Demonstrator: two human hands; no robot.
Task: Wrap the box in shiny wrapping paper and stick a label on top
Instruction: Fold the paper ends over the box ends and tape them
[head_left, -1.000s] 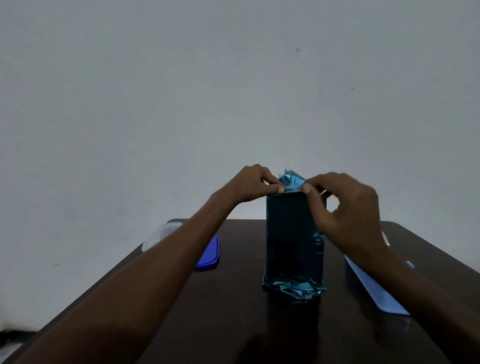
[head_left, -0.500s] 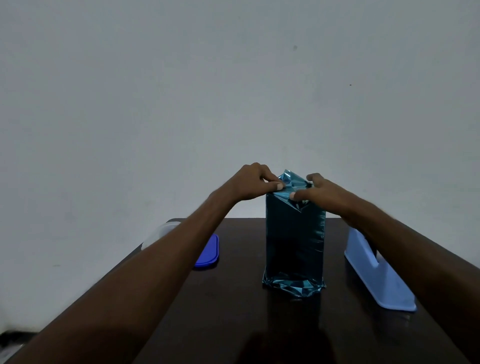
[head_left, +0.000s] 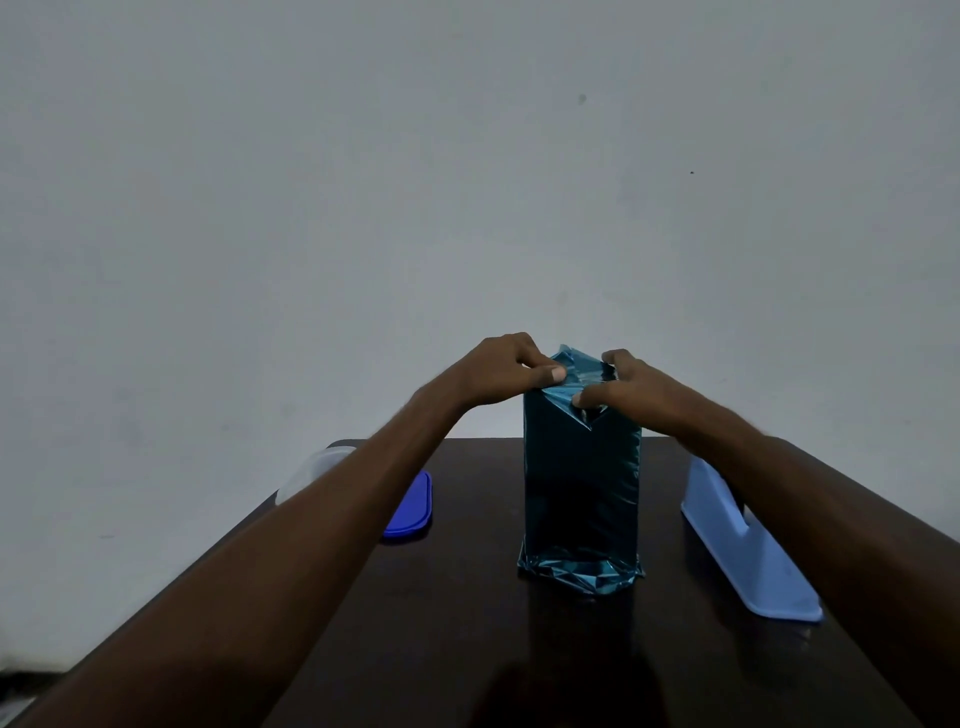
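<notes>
A tall box (head_left: 581, 483) wrapped in shiny teal paper stands upright in the middle of the dark table (head_left: 457, 623). Crumpled paper folds spread out at its foot. At its top, loose paper flaps stick up. My left hand (head_left: 501, 370) grips the top left edge, thumb pressed on the paper. My right hand (head_left: 626, 387) lies over the top right, thumb holding down a folded triangular flap on the front face, fingers curled over the top. No label is in view.
A dark blue lid (head_left: 410, 506) and a clear plastic container (head_left: 311, 470) lie at the left behind my left forearm. A light blue plastic dispenser-like object (head_left: 748, 556) sits to the right of the box, partly under my right forearm. A plain wall stands behind.
My right hand has dropped from pinching the top edge to lying flat over the top, folding a triangular flap down the front. My left hand has stayed at the top left.
</notes>
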